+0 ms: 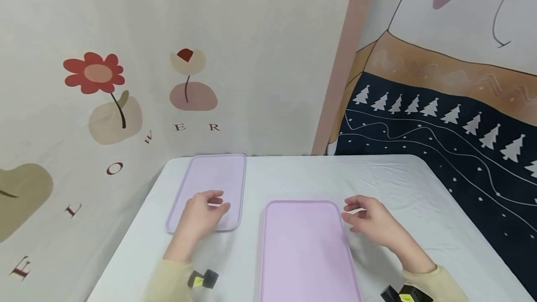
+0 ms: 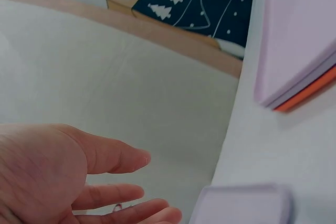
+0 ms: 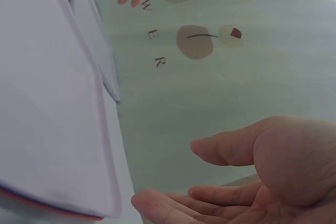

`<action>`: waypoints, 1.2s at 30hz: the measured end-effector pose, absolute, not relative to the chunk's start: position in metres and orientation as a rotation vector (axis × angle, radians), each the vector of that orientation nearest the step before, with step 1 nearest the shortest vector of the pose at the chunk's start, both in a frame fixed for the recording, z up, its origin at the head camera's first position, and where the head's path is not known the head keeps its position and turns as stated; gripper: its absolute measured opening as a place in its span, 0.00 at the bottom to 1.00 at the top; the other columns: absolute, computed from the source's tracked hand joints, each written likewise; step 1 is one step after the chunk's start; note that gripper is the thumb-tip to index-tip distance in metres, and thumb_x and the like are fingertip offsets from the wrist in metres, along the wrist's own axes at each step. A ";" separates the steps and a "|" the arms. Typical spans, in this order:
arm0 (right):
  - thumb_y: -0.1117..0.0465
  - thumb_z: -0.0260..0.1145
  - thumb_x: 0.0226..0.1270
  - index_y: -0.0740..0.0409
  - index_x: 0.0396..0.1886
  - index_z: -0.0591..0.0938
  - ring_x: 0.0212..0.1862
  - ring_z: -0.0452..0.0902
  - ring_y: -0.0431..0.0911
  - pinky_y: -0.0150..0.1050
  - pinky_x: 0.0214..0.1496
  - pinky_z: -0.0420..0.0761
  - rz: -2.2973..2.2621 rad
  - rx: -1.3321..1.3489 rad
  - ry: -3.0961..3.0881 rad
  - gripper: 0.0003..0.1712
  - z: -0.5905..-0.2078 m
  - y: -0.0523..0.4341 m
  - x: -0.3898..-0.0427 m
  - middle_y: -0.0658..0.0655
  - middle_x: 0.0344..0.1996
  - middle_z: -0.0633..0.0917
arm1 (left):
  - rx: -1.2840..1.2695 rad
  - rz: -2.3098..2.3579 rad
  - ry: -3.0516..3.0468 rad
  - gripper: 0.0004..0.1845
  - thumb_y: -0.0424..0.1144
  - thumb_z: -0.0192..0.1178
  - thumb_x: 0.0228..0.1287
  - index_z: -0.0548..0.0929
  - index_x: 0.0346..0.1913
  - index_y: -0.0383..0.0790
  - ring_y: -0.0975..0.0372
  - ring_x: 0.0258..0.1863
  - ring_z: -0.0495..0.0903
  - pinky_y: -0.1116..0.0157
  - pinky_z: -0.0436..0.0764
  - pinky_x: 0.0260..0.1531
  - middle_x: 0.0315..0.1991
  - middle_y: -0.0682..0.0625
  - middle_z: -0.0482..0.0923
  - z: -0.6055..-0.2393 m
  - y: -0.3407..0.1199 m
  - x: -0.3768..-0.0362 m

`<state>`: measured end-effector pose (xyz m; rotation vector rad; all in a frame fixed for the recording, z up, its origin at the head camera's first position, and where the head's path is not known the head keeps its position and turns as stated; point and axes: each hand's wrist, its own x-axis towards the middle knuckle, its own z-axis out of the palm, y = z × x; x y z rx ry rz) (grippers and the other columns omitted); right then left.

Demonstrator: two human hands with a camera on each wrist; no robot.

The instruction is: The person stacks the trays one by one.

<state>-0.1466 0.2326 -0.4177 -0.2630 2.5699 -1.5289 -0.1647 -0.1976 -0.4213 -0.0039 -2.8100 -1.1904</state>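
I had both hands over the white-clothed table point(image 1: 390, 176), and neither held anything. My left hand point(image 1: 201, 216) hovered over the near end of the smaller lilac tray point(image 1: 214, 178), which lay at the far left of the table, close to the flower-printed backdrop point(image 1: 126, 83); from the left wrist view my fingers point(image 2: 118, 156) were loosely extended, palm free, with the tray's rounded corner just below them. Whether my fingertips touched the tray I could not tell. My right hand point(image 1: 371, 223) sat just beside the right edge of the larger lilac tray point(image 1: 308, 250), which lay in the middle of the table and ran toward me out of the head view. That hand was relaxed too, fingers point(image 3: 173, 205) gently curved and empty, near the tray's rim but apart from it. In the wrist views an orange layer point(image 2: 310, 90) showed under the larger tray's edge. The dark cloth with white trees point(image 1: 453, 139) hung at the right.
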 end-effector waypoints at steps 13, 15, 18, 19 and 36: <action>0.64 0.70 0.73 0.77 0.65 0.75 0.49 0.88 0.55 0.42 0.42 0.90 -1.582 -0.391 2.534 0.28 -0.400 0.185 -0.178 0.68 0.56 0.83 | 0.119 -1.104 -2.818 0.27 0.41 0.67 0.70 0.81 0.66 0.29 0.41 0.55 0.86 0.43 0.80 0.57 0.56 0.33 0.85 -0.416 -0.251 -0.192; 0.64 0.70 0.73 0.76 0.65 0.76 0.50 0.88 0.55 0.43 0.42 0.90 -1.600 -0.395 2.509 0.27 -0.399 0.175 -0.185 0.68 0.56 0.83 | 0.148 -1.086 -2.819 0.27 0.42 0.67 0.70 0.81 0.66 0.29 0.41 0.56 0.85 0.43 0.79 0.57 0.57 0.32 0.84 -0.419 -0.262 -0.197; 0.65 0.70 0.73 0.75 0.64 0.76 0.50 0.87 0.56 0.44 0.44 0.90 -1.631 -0.405 2.445 0.27 -0.399 0.160 -0.195 0.68 0.56 0.83 | 0.185 -1.058 -2.826 0.29 0.43 0.67 0.70 0.79 0.67 0.28 0.39 0.58 0.83 0.42 0.78 0.58 0.59 0.31 0.83 -0.425 -0.277 -0.203; 0.65 0.70 0.73 0.76 0.64 0.76 0.51 0.87 0.56 0.45 0.44 0.90 -1.645 -0.405 2.419 0.27 -0.399 0.155 -0.198 0.68 0.56 0.83 | 0.201 -1.052 -2.829 0.29 0.43 0.67 0.70 0.79 0.67 0.27 0.39 0.58 0.83 0.42 0.77 0.59 0.59 0.31 0.82 -0.428 -0.282 -0.205; 0.68 0.70 0.71 0.77 0.62 0.76 0.47 0.88 0.60 0.47 0.42 0.90 -1.824 -0.283 2.239 0.24 -0.418 0.083 -0.255 0.67 0.47 0.83 | 0.441 -1.106 -2.860 0.30 0.38 0.62 0.70 0.74 0.68 0.20 0.32 0.62 0.75 0.40 0.74 0.63 0.63 0.21 0.74 -0.459 -0.332 -0.235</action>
